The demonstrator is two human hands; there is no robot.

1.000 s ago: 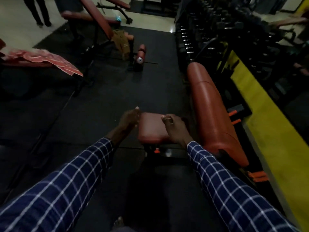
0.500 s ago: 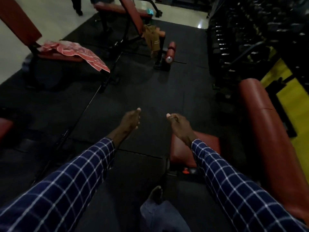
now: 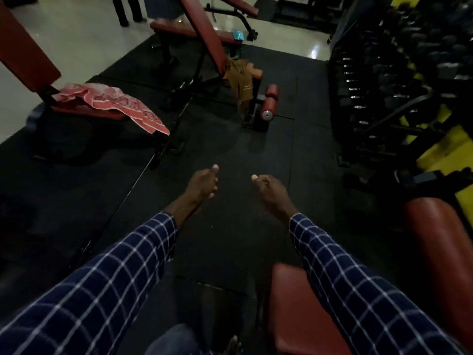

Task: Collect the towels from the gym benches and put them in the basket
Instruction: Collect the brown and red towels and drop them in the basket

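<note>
Red patterned towel [image 3: 115,103] drapes over the left gym bench [image 3: 25,52], corner hanging off. A brown cloth [image 3: 242,80] hangs from the incline bench [image 3: 202,34].

My left hand [image 3: 202,184] and right hand [image 3: 268,188] hang empty, fingers loosely curled, above the black mat [image 3: 230,147]; a red patterned towel [image 3: 115,103] drapes a bench [image 3: 25,52] at left, a brown towel [image 3: 240,78] farther ahead.

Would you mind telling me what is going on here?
A person in a checked shirt holds both hands out empty, the left hand and right hand loosely curled. A red patterned towel lies draped over a bench ahead on the left, and a tan towel hangs from an incline bench further on. No basket is in view.
</note>
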